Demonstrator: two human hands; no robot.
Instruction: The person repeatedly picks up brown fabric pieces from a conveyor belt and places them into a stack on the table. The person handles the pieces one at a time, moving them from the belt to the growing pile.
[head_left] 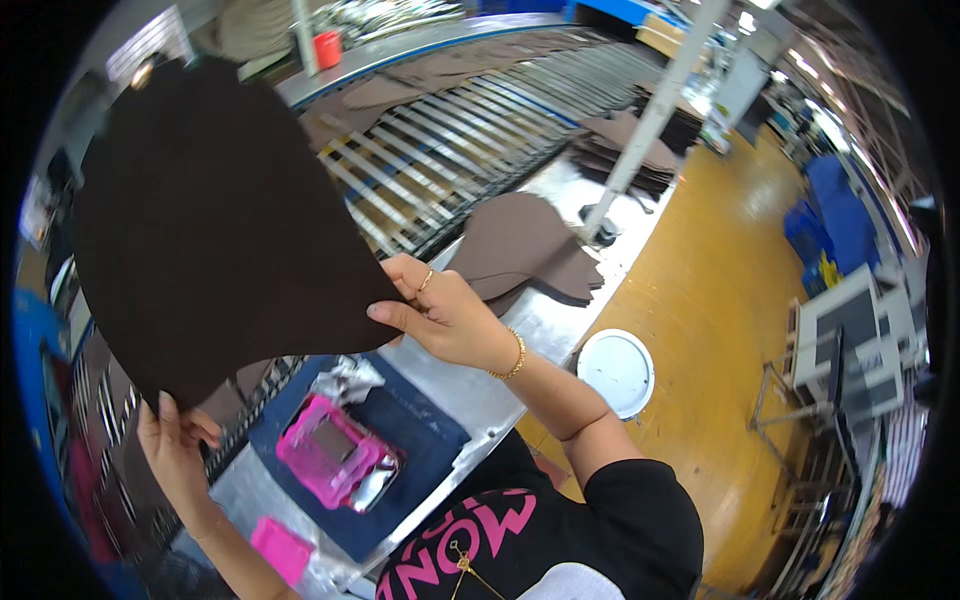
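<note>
The setting was a factory floor with yellow flooring (700, 300) and a metal workbench (480, 395) running alongside a slatted conveyor (470, 150). The person stood at the bench and held a large dark brown leather piece (210, 220) raised above the conveyor, between the bench and the camera. The right hand (445, 315) gripped the piece at its right-hand tip, thumb and fingers closed on the edge; a ring and a gold bracelet (515, 355) were on that hand and wrist. The left hand (175, 445) gripped the lower edge of the piece, its fingers curled up behind the material, only their tips showing. On the bench below the hands lay a dark blue cloth (420, 440), and on it a pink frame (330, 450) with a shiny part beside it. A second pink item (280, 548) lay near the bench's front edge. Lighter brown cut pieces (525, 245) lay on the bench beyond the right hand, and more were stacked (620, 150) farther back. A white round lid (617, 370) lay on the floor beside the bench. A red cup (327, 48) stood at the conveyor's far end.
</note>
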